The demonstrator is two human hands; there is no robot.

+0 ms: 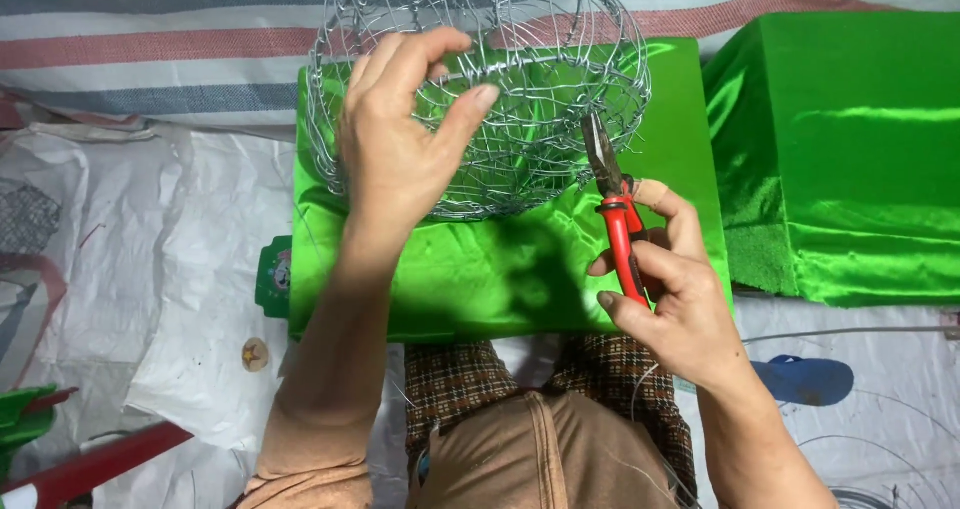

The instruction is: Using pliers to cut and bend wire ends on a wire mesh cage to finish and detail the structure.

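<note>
Left hand (400, 134): raised over the work, back of the hand toward the camera, forearm running up from the near left. Thumb and forefinger are pinched on the thick rim wire of the wire basket (480, 89), the thumb lying along the rim from the right, the other fingers curled over its left side.

Right hand (670, 289): held at the near right, wrist bent inward, fingers wrapped tight round the red handles of the pliers (615, 209). A plaster shows on the forefinger. The pliers point up and to the far left; their dark jaws reach the right lower side of the basket, at the mesh. Whether the jaws grip a wire cannot be told.

Basket: a rounded frame of silver wire, open mesh, tilted with its opening toward the camera. It sits at the far centre, over a green satin-covered block (480, 269), its lower edge touching or just above the cloth.

Surroundings: a second green satin block (860, 149) stands to the right, just beside the first. White sacking (150, 269) covers the floor on the left; a striped sheet (150, 39) lies at the far side. A blue sandal (805, 379) lies near right, beside loose wire loops (870, 459). The person's checked trousers (460, 384) show at the near centre.
</note>
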